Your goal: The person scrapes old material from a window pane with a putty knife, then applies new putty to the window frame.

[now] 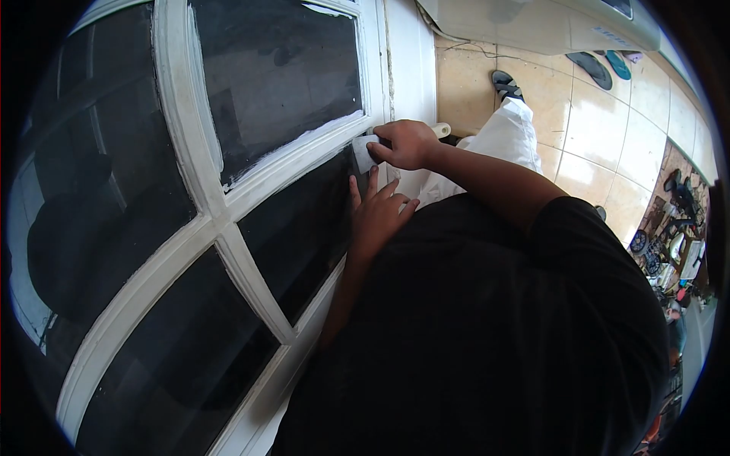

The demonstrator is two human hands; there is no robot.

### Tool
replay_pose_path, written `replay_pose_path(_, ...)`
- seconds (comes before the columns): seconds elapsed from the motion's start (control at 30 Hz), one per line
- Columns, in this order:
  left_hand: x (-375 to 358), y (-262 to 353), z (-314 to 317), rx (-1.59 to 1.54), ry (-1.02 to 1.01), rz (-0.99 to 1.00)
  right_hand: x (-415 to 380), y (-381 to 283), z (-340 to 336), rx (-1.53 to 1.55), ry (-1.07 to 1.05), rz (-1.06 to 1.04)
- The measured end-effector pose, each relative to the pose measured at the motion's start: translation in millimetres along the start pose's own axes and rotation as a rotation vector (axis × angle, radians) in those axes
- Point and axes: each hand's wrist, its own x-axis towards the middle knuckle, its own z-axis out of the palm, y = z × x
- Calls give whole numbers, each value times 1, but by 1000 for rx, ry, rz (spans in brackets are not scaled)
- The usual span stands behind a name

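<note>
Right hand (407, 144) grips a small white scraper (363, 154) against the window frame (300, 156); left hand (376, 213) rests open, fingers spread, on the dark pane (304, 228) just below.

The person wears a plain black short-sleeved shirt (487, 334) that fills the lower right of the view; its cloth is smooth and dark, with no print, logo or seam marking to be made out. The sleeve (578, 228) ends above the elbow in a rounded hem, leaving the forearm bare. Both forearms are uncovered, with no watch, band or ring visible on the left hand (376, 216) or the right hand (407, 144), and no gloves. Below the shirt, white trousers (506, 133) show as a loose, creased fold of light cloth. A dark sandal (506, 83) with a strap is on the foot.
</note>
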Motion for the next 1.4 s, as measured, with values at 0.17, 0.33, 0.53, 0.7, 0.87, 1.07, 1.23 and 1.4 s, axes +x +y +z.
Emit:
replay_pose_path(0.17,0,0,0,15,-35,-5,0,-2,3,18,73,-28)
replay_pose_path(0.33,-1,-3,4,25,4,6,-2,-1,5,60,144,-74)
replay_pose_path(0.53,-1,-3,3,52,2,10,-4,-6,-5,22,-1,2)
replay_pose_path(0.7,-1,-1,-1,47,-39,1,1,-5,2,55,96,-55)
replay_pose_path(0.87,0,-1,2,51,1,5,-1,-1,6,62,135,-82)
replay_pose_path(1.07,-2,-3,3,17,40,28,1,20,10,38,133,-31)
replay_pose_path(1.23,-1,-4,2,36,-33,12,4,16,16,20,130,-93)
replay_pose_path(1.4,1,-6,5,10,30,29,3,7,11,33,61,-63)
